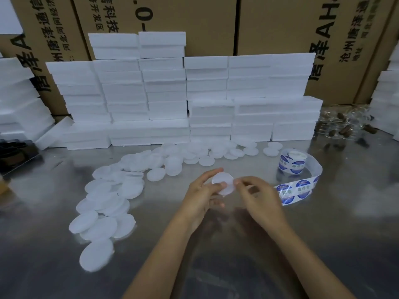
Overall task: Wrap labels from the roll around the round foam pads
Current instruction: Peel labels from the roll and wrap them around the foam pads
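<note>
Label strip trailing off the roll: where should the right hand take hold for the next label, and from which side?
Take the loose end of the label strip, lying flat on the metal table just right of the right hand. Come from the left and above, pinching its near edge. The roll stands farther back, so pulling toward yourself should unwind it. The left hand holds the foam pad.

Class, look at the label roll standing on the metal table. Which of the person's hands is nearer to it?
The right hand. It is just left of the unrolled strip, with the label roll up and to its right. The left hand is farther left, across the held foam pad.
</note>
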The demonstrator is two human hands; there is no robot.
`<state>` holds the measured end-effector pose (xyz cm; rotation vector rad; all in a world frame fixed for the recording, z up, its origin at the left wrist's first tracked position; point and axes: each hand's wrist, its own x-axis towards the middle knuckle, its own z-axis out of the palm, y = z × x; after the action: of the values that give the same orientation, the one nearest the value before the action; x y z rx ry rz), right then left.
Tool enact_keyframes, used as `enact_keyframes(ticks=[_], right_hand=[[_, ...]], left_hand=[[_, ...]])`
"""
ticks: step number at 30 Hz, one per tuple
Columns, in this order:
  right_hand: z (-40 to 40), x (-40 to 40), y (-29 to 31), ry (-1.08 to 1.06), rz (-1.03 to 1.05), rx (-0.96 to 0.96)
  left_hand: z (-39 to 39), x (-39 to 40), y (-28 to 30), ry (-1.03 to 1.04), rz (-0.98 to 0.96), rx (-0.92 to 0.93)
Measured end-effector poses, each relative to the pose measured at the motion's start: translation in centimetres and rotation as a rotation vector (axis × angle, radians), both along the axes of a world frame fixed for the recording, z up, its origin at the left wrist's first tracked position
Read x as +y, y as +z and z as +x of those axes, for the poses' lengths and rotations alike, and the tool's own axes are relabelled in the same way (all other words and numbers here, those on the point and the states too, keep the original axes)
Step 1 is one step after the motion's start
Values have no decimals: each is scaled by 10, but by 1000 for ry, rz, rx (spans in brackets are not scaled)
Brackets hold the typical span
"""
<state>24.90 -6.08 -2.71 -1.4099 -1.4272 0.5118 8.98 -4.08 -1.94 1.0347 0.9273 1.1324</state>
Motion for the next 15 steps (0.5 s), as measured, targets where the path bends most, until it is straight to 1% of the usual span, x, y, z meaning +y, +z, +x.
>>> enact_keyframes(ticks=[2,3,4,5,7,8,10,12,15], right_hand=[[29,0,4,-302,114,-261],[42,0,3,-448,121,-390],[53,-1,0,-547,61,-498],[61,-1,-3,-586,-52,-581],[65,-1,-12,-518,-237,-650],[64,0,-16,-462,-272,-643],[58,2,-21,-350,-269,-575],[53,2,-22,-252,-222,-509],[47,2,-22,-134,-196,-432]], left_hand=[[10,-2,-5,16,-11,-6],[13,-3,-8,29,-14,-4],[16,-3,-11,41,-16,-7],[17,-2,-13,47,-16,-14],[17,0,-15,38,-14,-39],[15,1,-16,28,-8,-51],[14,3,-18,24,2,-67],[15,4,-20,38,8,-72],[15,5,-22,59,41,-23]])
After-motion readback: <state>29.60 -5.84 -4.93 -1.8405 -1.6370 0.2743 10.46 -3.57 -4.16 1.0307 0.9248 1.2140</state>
